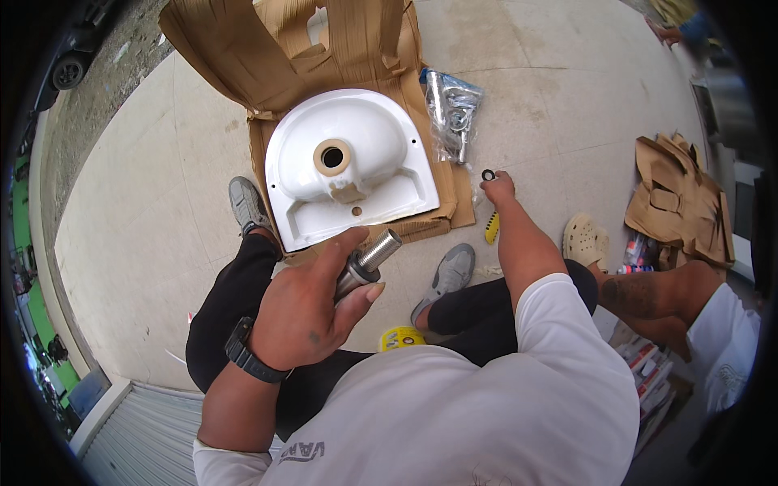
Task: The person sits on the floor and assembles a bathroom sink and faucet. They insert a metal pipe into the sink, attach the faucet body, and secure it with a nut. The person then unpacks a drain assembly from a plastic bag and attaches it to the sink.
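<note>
Bright, soft daylight washing over the pale floor point(559, 105), shadows only faint, a glint on the threaded metal fitting point(378, 249), and edges bowing hard toward that blackened rim!

On the floor point(551, 134), an open box point(243, 61) is seen at top middle, crumpled card point(689, 215) at right, a yellow thing point(400, 337) below centre.

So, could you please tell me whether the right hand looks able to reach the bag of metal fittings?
Probably yes: the right hand is close to the clear bag of metal fittings, and nothing visible stands between them, though that hand already appears to hold a small black ring.
</note>
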Motion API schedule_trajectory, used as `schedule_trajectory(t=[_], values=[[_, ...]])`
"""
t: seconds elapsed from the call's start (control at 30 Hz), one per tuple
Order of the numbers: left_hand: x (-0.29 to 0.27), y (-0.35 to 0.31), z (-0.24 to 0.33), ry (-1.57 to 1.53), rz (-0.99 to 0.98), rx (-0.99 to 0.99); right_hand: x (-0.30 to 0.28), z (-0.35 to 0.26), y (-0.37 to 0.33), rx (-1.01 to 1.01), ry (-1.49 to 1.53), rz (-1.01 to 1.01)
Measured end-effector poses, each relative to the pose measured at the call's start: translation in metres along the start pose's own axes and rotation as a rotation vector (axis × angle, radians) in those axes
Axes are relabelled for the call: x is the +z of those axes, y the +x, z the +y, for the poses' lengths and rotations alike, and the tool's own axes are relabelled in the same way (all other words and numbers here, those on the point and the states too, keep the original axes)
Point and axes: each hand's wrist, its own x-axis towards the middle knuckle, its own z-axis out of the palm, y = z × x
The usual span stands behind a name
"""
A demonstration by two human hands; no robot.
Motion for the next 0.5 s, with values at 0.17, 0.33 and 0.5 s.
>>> schedule_trajectory(t=[0.17,0.33,0.5], values=[[0.000,-0.003,0.000,0.012,-0.029,-0.044,-0.022,-0.003,0.011,0.363,0.194,0.032],[0.004,-0.010,-0.001,-0.056,0.083,0.050,-0.096,-0.076,-0.031,0.096,0.559,-0.144],[0.011,-0.011,-0.007,-0.287,0.179,0.048,-0.194,-0.167,-0.196,-0.639,0.733,-0.584]])
